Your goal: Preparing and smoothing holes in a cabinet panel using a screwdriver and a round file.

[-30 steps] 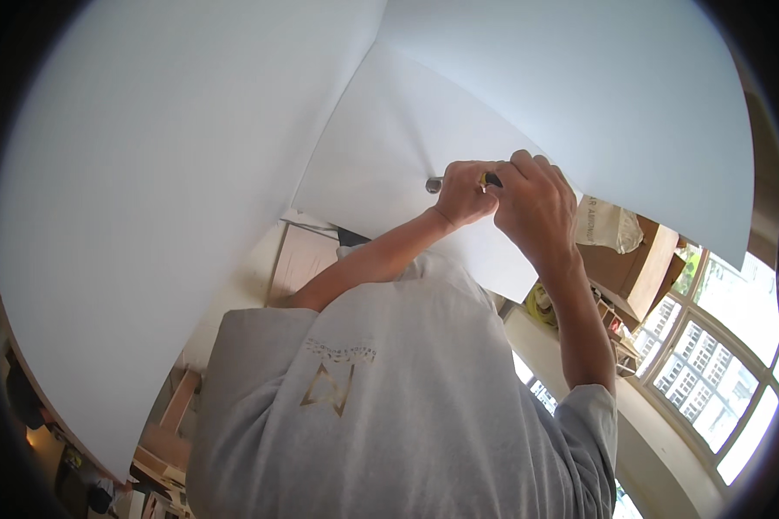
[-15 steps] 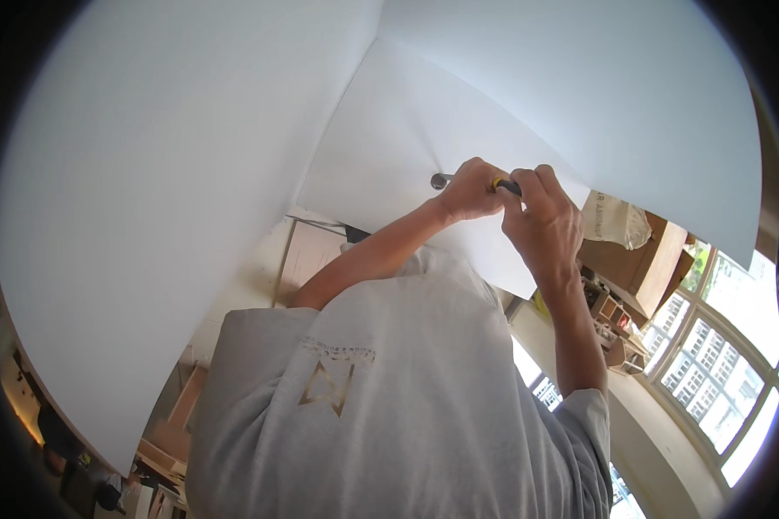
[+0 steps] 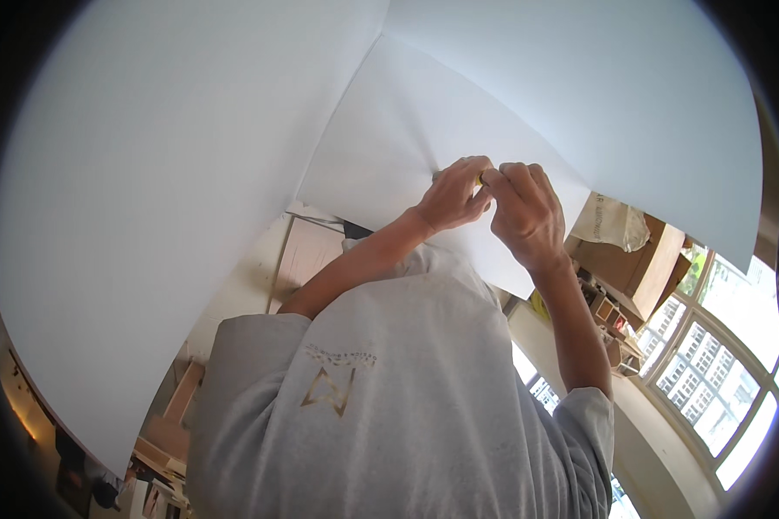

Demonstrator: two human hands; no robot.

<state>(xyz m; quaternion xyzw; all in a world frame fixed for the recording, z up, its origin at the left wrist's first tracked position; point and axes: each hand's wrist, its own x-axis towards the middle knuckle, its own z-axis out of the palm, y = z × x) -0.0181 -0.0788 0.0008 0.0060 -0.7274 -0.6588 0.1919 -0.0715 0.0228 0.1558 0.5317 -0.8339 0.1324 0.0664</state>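
Note:
My two hands meet in front of a white panel (image 3: 381,130), inside the corner it makes with two other white panels. My right hand (image 3: 528,212) is closed round the handle of a screwdriver (image 3: 481,179); only a yellow bit of it shows between the hands. Closer to the panel, my left hand (image 3: 454,192) has its fingers curled round the screwdriver's front part. Just past the left fingers, a small round metal fitting (image 3: 437,176) peeks out against the panel. The screwdriver's tip and most of the fitting are hidden behind my left hand.
A large white panel (image 3: 164,173) rises on the left, and another (image 3: 597,95) spans the upper right. Beyond the right panel edge are a pale cloth bag (image 3: 610,221), a wooden cabinet (image 3: 640,264) and a window (image 3: 710,372). Wooden pieces (image 3: 182,402) stand at lower left.
Both hands have shifted slightly left, and my right hand has turned and closed further over the handle. Less of the screwdriver and of the metal fitting shows now.

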